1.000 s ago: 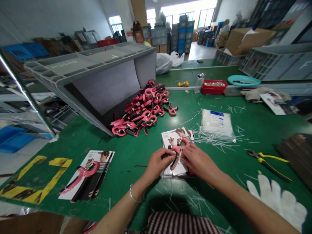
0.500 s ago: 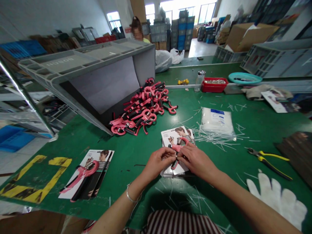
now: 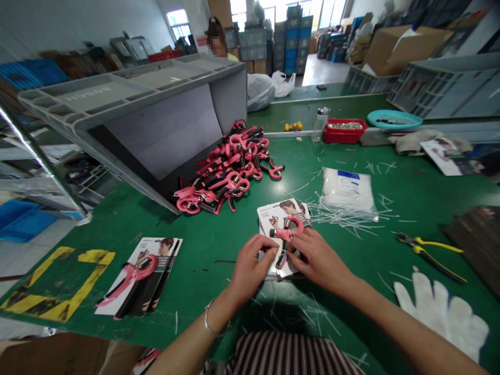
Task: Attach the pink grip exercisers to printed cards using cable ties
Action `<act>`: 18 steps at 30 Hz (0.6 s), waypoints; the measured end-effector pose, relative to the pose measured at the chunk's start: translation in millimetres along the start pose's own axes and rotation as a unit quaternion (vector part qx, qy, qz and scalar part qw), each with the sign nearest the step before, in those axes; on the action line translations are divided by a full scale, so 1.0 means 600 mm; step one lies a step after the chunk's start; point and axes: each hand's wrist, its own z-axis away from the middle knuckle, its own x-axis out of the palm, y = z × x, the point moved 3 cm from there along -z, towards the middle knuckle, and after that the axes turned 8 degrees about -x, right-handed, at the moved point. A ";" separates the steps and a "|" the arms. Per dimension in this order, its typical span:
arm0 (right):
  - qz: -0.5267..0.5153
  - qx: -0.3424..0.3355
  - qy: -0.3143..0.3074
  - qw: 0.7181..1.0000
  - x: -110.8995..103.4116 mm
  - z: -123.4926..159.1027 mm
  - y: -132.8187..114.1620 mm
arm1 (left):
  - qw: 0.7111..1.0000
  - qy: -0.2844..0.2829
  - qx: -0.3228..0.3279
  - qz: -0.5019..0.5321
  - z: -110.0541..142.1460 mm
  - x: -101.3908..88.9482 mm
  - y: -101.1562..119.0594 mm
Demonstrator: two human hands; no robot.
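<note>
A pink and black hand grip strengthener (image 3: 289, 233) lies on a stack of printed backing cards (image 3: 269, 213) in front of me. My left hand (image 3: 254, 260) pinches a thin white cable tie (image 3: 279, 251) beside the black handle. On the other side of that handle my right hand (image 3: 312, 255) has its fingers closed around the tie; its fingertips are partly hidden. To the left, another hand grip strengthener (image 3: 135, 281) rests on a card (image 3: 113, 304).
A grey crate (image 3: 128, 99) lies on its side, with a heap of hand grip strengtheners (image 3: 234, 166) spilling out. Loose cable ties surround a plastic bag (image 3: 346, 192). Diagonal cutters (image 3: 429, 255) and a white glove (image 3: 441, 312) lie right. Someone (image 3: 216, 44) is behind the crate.
My hands have drawn slightly apart at the handle, showing more of the strengthener and the white tie between them. The view has shifted a little.
</note>
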 end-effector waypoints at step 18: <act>-0.054 0.121 0.088 0.987 -0.025 0.090 0.073 | 0.991 0.069 -0.063 -0.094 0.013 -0.017 -0.086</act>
